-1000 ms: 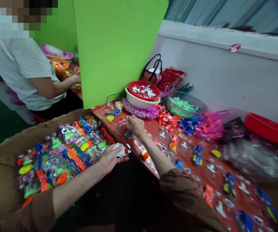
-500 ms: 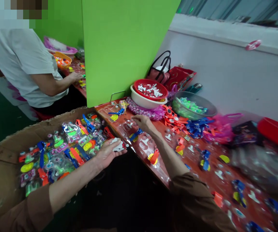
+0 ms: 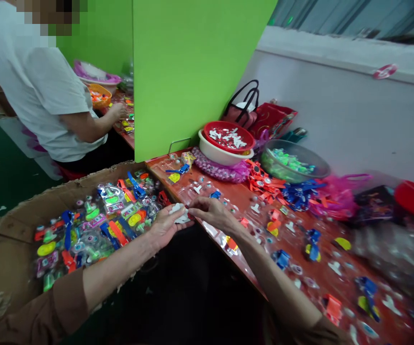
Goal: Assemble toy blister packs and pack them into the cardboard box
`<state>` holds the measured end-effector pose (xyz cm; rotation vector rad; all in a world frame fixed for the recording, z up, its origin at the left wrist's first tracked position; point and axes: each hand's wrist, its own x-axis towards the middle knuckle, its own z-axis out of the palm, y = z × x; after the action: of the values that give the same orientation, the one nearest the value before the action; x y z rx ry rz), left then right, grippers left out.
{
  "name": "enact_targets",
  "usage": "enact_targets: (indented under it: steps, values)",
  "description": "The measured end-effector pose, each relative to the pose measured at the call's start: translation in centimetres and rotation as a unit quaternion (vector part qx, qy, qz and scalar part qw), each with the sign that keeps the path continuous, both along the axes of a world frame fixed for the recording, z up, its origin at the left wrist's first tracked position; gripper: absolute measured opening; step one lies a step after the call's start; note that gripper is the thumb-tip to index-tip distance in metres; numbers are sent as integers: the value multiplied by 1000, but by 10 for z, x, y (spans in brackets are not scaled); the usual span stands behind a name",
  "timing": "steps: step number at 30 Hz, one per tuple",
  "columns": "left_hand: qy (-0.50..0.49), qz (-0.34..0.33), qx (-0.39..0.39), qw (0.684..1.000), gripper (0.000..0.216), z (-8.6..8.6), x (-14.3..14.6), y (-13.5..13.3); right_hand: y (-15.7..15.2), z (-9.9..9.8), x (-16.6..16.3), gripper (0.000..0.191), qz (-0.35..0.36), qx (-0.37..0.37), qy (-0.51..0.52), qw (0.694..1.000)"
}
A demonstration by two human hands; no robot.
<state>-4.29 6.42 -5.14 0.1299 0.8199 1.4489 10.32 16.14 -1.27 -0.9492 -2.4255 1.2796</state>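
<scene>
Head: red table, green partition

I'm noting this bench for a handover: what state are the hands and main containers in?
Left hand: holding white pieces
Right hand: beside them, fingers bent, contact unclear
Cardboard box: open, heaped with filled plastic packs
Red basin: holding loose white pieces, atop cream basin
Translucent bowl: uncovered, holding green pieces

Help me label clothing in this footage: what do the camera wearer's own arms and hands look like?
The bare left hand and bare right hand wear no gloves; no watch or bracelet shows. The plain brown cloth left sleeve and matching brown right sleeve stop well short of them.
</scene>
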Motion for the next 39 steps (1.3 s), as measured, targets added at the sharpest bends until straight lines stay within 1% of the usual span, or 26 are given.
enact_targets:
  steps: [3, 5, 8, 11, 13, 15, 18, 21, 23, 25, 28, 31, 34, 36, 37, 39]
  values:
    - [3, 3, -4, 1000, 13, 0, -3, 2, 2, -1, -8, 18, -13, 2, 15, 1000]
    - [6, 7, -4, 1000, 11, 0, -7, 4, 6, -2, -13, 17, -33, -11, 35, 999]
    - [11, 12, -4, 1000, 10, -2, -14, 7, 14, -6, -18, 19, -79, -59, 83, 992]
    - [17, 15, -9, 1000, 11, -3, -22, 9, 26, -9, -23, 26, -116, -112, 117, 980]
    - [23, 14, -16, 1000, 11, -3, -26, 9, 35, -10, -26, 30, -134, -133, 133, 973]
    - [30, 11, -25, 999, 10, -2, -29, 7, 44, -11, -29, 33, -148, -130, 147, 969]
    - [40, 2, -37, 999, 7, 0, -33, 4, 60, -10, -36, 32, -155, -105, 163, 969]
    - [41, -7, -51, 998, 6, 0, -37, 1, 80, -7, -47, 29, -163, -45, 173, 970]
    - [41, -13, -53, 998, 6, -2, -41, -1, 96, -5, -58, 25, -169, 28, 167, 971]
    - [40, -20, -46, 998, 8, -4, -44, -2, 111, -4, -70, 19, -172, 124, 146, 966]
    - [43, -29, -47, 998, 14, -7, -50, -5, 129, -4, -91, 13, -154, 267, 100, 946]
    - [50, -38, -51, 997, 17, -6, -56, -7, 139, -6, -115, 14, -134, 366, 30, 921]
    - [52, -43, -49, 997, 19, -5, -61, -9, 141, -11, -137, 18, -112, 427, -78, 894]
    - [49, -38, -56, 997, 19, -5, -64, -10, 141, -17, -151, 21, -84, 449, -150, 877]
    - [48, -35, -61, 996, 19, -5, -66, -9, 140, -20, -156, 23, -69, 449, -178, 873]
    - [46, -27, -74, 996, 19, -6, -69, -9, 140, -27, -164, 25, -48, 429, -216, 876]
